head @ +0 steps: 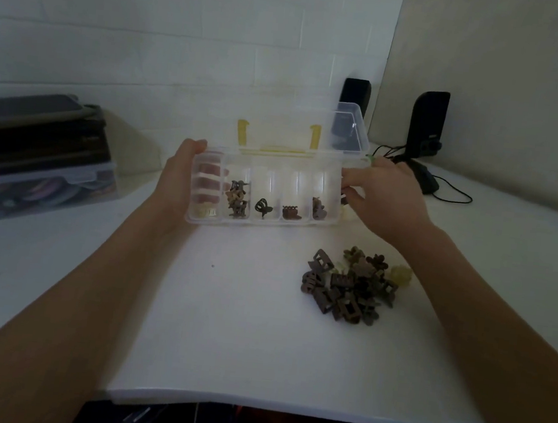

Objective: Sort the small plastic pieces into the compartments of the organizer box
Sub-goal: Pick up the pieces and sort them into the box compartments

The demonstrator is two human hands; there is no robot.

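Here, clear organizer box (263, 218) gripped by left hand (179, 180) and right hand (380, 198), brown pieces (237, 198) in four compartments.

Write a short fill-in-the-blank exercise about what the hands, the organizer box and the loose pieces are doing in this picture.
1. The left hand and right hand grip the organizer box at its two ____.
2. The clear lid of the box is ____.
3. The pile of loose pieces lies on the table nearer the ____ hand.

Missing words: ends; open; right
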